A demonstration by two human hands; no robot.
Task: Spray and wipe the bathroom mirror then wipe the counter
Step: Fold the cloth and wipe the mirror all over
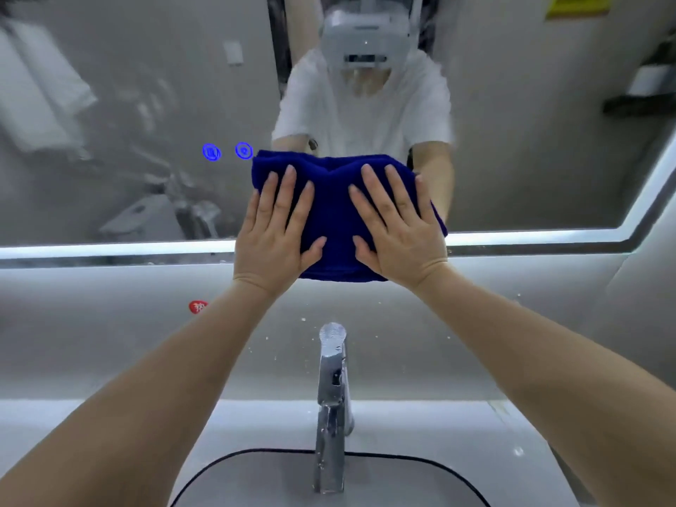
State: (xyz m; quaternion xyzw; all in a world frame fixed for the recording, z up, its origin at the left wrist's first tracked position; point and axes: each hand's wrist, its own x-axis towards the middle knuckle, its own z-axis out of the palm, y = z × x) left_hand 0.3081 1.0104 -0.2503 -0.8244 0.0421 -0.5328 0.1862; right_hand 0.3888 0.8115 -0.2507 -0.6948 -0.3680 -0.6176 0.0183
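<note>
Folded blue cloth (333, 206) flat against mirror (146, 104), low centre. Bottom of cloth past mirror's lower edge, covering part of the lit strip (109, 248).
Left hand (278, 228) on cloth's left half, right hand (398, 228) on its right half. Both palms down, fingers straight and slightly spread, thumbs angled inward. Pressing, no pinch. Hands near each other, not touching.

Glass hazy and streaked, worst on left side. Two blue touch icons (226, 151) lit just beside cloth's upper left corner.
In reflection: person in white tee with white headset, pale towels (40, 93) at upper left, yellow sign (578, 5) at top right corner, dark shelf (640, 100) at right edge.

Below the strip: pale grey backsplash (109, 342), droplets speckled around centre. Small red sticker (197, 306) on it, left of centre.
Chrome faucet (331, 397) upright at centre of counter's back edge, wet spots on it.
Counter (439, 426) light grey. Sink basin (256, 484) with dark rim at near edge, directly in front of faucet.
</note>
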